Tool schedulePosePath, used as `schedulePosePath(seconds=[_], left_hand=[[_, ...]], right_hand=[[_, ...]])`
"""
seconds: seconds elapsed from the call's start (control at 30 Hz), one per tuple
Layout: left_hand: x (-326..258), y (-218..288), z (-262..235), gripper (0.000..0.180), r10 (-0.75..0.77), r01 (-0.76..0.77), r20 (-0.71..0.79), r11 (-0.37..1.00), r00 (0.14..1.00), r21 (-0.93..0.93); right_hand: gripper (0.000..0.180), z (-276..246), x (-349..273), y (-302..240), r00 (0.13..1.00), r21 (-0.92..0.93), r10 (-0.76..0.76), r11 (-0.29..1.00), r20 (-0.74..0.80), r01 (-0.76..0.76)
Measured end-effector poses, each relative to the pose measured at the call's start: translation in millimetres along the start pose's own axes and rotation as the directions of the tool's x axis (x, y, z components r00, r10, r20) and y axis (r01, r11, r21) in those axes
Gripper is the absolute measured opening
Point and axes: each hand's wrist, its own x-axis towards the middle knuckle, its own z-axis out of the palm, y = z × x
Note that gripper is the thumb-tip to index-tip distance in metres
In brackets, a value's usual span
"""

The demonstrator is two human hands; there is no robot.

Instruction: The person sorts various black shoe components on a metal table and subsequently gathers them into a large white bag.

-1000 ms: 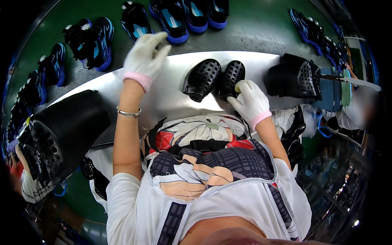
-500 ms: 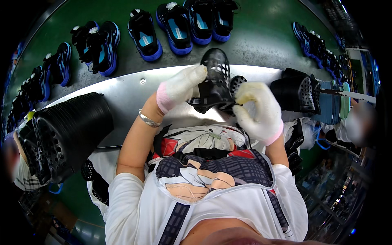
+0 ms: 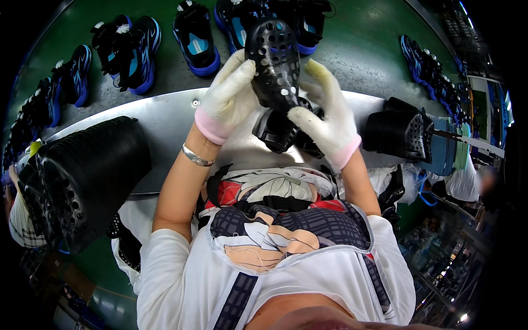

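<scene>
A black plastic shoe insert point(image 3: 273, 63), full of round holes, is raised in front of me, toe upward. White-gloved, my left hand point(image 3: 230, 96) grips its left edge with fingers bent against it. On the other side my right hand point(image 3: 325, 113), also gloved, has its fingers spread apart; the thumb tip meets the insert's lower end. Just below, more black moulded pieces point(image 3: 275, 130) sit at the metal ledge, partly covered by the insert and my right hand.
A long nested stack of black inserts point(image 3: 93, 170) lies at left, a shorter stack point(image 3: 391, 132) at right. Beyond the curved metal ledge point(image 3: 170, 113), black-and-blue sneakers point(image 3: 196, 44) line a green surface. Blue sheets point(image 3: 443, 146) stand beside the right stack.
The insert has moved up and away from me, and its holed face now shows more fully. My right hand has risen and its curled fingers have spread.
</scene>
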Motion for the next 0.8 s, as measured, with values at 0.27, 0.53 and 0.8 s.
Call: schedulePosePath(seconds=[0.27,0.53,0.8], left_hand=[[-3,-7,3,0.052,-0.017,0.035,-0.084,0.975,0.996,0.22],[-6,4,-23,0.045,-0.047,0.095,-0.141,0.928,0.989,0.361],[0,13,-20,0.031,-0.012,0.119,-0.27,0.916,0.963,0.383]], right_hand=[[0.077,8,12,11,0.994,0.039,-0.003,0.999,0.107,-0.002],[0.057,17,23,-9,0.983,-0.51,-0.095,0.845,0.157,0.163],[0.039,27,40,-7,0.978,-0.596,-0.054,0.785,0.201,0.166]])
